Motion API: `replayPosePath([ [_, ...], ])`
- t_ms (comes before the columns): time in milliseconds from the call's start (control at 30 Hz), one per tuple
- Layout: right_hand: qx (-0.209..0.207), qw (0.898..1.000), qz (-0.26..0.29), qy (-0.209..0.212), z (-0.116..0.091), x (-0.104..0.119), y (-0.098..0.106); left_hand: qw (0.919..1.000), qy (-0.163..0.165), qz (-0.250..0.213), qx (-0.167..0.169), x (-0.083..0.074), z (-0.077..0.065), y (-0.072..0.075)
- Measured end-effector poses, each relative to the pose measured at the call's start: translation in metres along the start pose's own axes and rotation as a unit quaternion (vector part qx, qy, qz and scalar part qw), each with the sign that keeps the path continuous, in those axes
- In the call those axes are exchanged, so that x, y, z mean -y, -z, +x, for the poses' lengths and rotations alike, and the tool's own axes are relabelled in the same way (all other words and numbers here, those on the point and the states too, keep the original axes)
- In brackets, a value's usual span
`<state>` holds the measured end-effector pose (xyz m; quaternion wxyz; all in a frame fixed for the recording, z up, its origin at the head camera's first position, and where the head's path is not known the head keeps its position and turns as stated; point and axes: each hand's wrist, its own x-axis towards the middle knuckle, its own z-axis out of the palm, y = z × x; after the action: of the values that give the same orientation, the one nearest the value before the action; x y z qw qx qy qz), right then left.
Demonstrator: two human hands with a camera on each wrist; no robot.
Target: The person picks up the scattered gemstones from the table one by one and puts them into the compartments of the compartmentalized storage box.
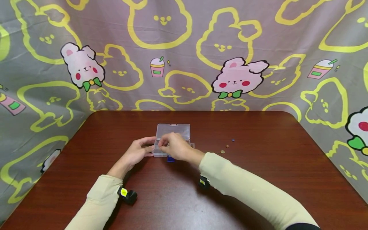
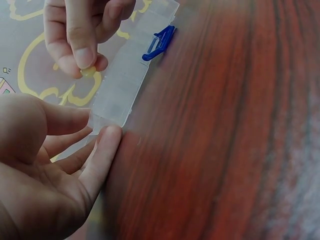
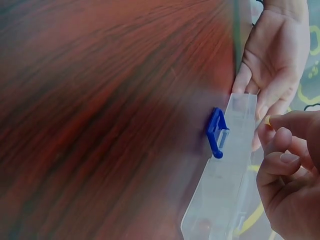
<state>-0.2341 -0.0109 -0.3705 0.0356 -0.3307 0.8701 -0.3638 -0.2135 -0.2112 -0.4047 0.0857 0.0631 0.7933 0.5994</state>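
A clear plastic box (image 1: 159,154) stands on the table with its lid (image 1: 173,131) raised at the back. A blue latch (image 2: 160,44) hangs at its front side. My left hand (image 1: 136,151) holds the box's left end, with fingers and thumb about the corner. Over the box's left part, my right hand (image 1: 176,146) pinches a small yellow piece (image 2: 88,72) between thumb and fingertip. That piece (image 3: 268,120) shows only partly in the right wrist view. Much of the box's inside is hidden by the right hand in the head view.
Right of the box lie three tiny things in a slanting row: a tan round piece (image 1: 222,152), a brownish one (image 1: 227,146) and a blue one (image 1: 233,140). A patterned curtain (image 1: 184,86) rises behind the brown wooden table (image 1: 258,191).
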Motion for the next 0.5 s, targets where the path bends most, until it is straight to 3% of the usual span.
replayPosePath([
  [500,0.006,1.000,0.018,-0.006,0.0061,0.0049,-0.0087,1.0000,0.007,-0.002,0.000,-0.0020,0.0002,-0.0003],
])
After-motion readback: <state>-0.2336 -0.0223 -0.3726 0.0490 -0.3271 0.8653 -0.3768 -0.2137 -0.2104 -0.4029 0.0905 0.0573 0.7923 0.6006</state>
